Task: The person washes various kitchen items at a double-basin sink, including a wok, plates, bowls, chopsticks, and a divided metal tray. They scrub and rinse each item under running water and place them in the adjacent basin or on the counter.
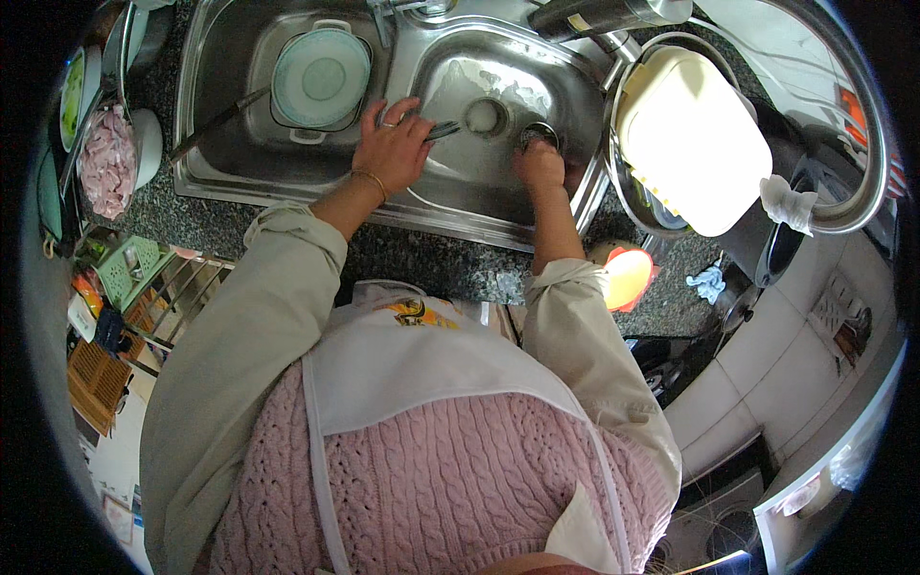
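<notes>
Over the divider of the stainless steel double sink [496,228], my left hand [394,151] has its thumb side against some thin dark metal utensils [441,130], perhaps forks; its other fingers are spread. My right hand [540,169] reaches into the right basin and grips a small round metal item [539,132], whose kind I cannot tell. The drain [486,117] lies between the two hands. In the left basin a pale green plate [321,77] rests on a white-handled dish. A long dark utensil [219,126] leans across that basin's left edge.
Cut raw meat [108,162] fills a container at the left, near a bowl of green vegetables [72,100]. Right of the sink, a cream plastic container [693,144] sits on a metal basin. An orange-red dish [627,279] and a blue cloth [707,281] lie on the granite counter [431,262].
</notes>
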Tool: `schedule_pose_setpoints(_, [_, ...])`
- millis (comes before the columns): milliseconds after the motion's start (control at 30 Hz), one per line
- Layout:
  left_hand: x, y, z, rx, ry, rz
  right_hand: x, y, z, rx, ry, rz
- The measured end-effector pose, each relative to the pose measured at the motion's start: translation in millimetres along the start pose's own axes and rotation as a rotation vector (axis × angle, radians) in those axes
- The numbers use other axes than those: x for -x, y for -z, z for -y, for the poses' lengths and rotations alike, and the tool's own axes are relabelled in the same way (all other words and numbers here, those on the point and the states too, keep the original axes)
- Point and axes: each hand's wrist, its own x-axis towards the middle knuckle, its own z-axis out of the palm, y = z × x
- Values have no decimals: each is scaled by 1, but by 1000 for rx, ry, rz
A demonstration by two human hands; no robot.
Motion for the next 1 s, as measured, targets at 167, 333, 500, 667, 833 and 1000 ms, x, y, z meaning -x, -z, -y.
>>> schedule_pose_setpoints(167, [0,2,1,-11,9,30,-9,-7,0,75,-48,89])
schedule_pose_setpoints(333, [0,3,-1,-7,22,26,-5,-14,-2,102,56,-209])
schedule_pose_setpoints(500, [-2,4,-1,-5,25,49,-12,-10,6,-150,32,-537])
schedule_pose_setpoints(667, [-3,3,0,3,30,79,-20,-19,33,-549,407,-391])
schedule_pose_setpoints(833, [-1,1,0,-4,28,88,-67,-55,60,-154,290,192])
schedule_pose_setpoints(1000, [-3,0,0,21,42,129,-110,-70,74,44,215,327])
